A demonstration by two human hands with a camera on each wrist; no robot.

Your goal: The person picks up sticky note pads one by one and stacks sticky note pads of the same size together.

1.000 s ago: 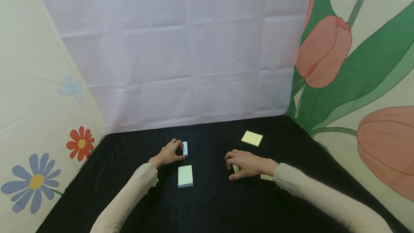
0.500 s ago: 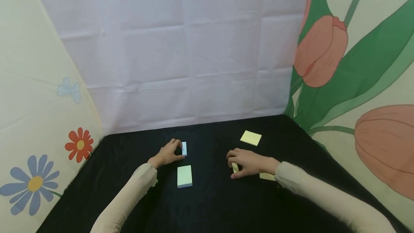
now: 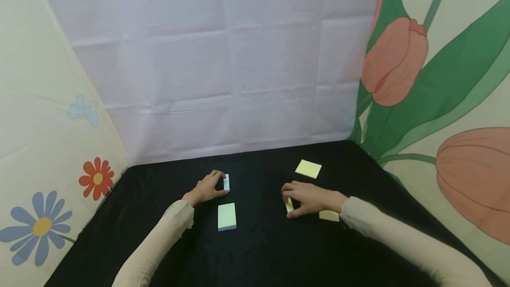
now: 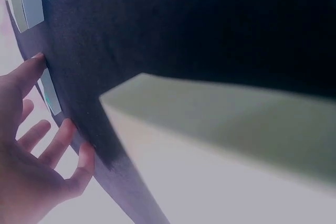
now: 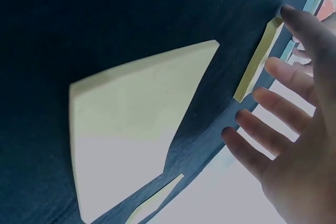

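A: Where is the blue pad [image 3: 226,183]?

B: It is held in the left hand [image 3: 205,188] at the black cloth [image 3: 255,256], with thumb and fingertips curled round its ends.

A: And the slim yellow pad [image 3: 289,205]?

B: It is gripped likewise by the right hand [image 3: 308,197], well apart from the blue one; in the right wrist view its end is seen at the thumb.

A: What is set around them?

B: A green stack [image 3: 227,217] is placed on the near side of the blue pad. A far note [image 3: 308,168] is laid beyond the right hand. A near note [image 5: 136,124] is partly covered by the right wrist from the head, yet shown almost whole by the right wrist view.

A: What is shown by the left wrist view alone?

B: A pale block [image 4: 226,135], large and blurred.

A: And behind?

B: The cloth is backed by a white sheet [image 3: 231,70].
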